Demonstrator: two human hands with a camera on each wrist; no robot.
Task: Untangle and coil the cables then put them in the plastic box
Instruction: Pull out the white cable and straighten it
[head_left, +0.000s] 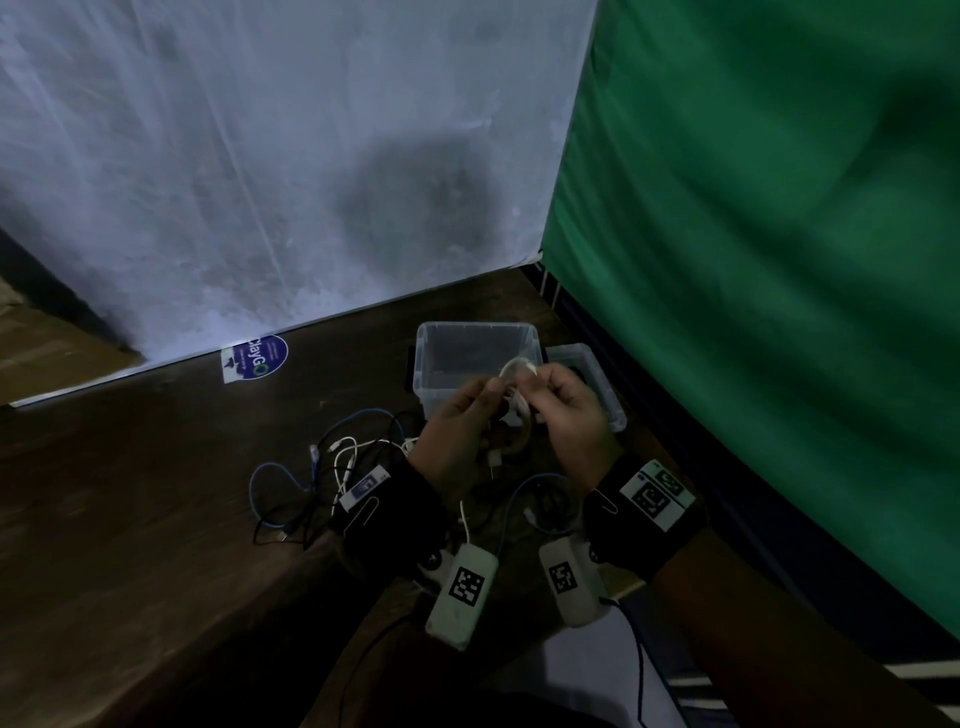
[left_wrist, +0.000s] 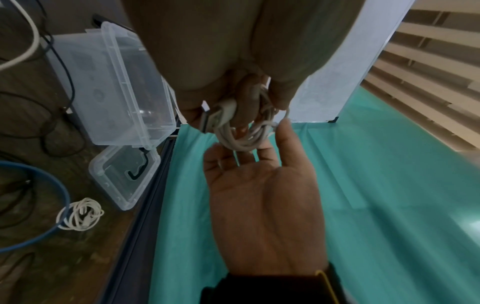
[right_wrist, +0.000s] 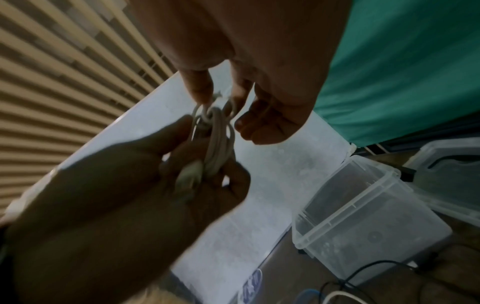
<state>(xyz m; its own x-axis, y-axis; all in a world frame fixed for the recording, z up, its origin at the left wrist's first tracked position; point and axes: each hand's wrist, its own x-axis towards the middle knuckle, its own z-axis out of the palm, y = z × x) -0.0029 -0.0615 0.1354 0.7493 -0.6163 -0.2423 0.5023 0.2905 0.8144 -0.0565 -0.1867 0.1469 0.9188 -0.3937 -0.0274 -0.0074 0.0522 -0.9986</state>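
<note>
Just in front of the plastic box (head_left: 470, 364), the left hand (head_left: 457, 431) grips the white coil (left_wrist: 244, 131), steadying it, while the right hand (head_left: 569, 410) fingers (right_wrist: 201, 88) pinch its loose end, likely to tuck it.

left hand (left_wrist: 228, 61) gripping coiled white cable (left_wrist: 244, 133)

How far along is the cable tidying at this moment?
Done: one white coil lies finished on the table. In hand: both the left hand and right hand wind a second white cable. Left: the tangled cables remain, and the plastic box looks empty.
</note>
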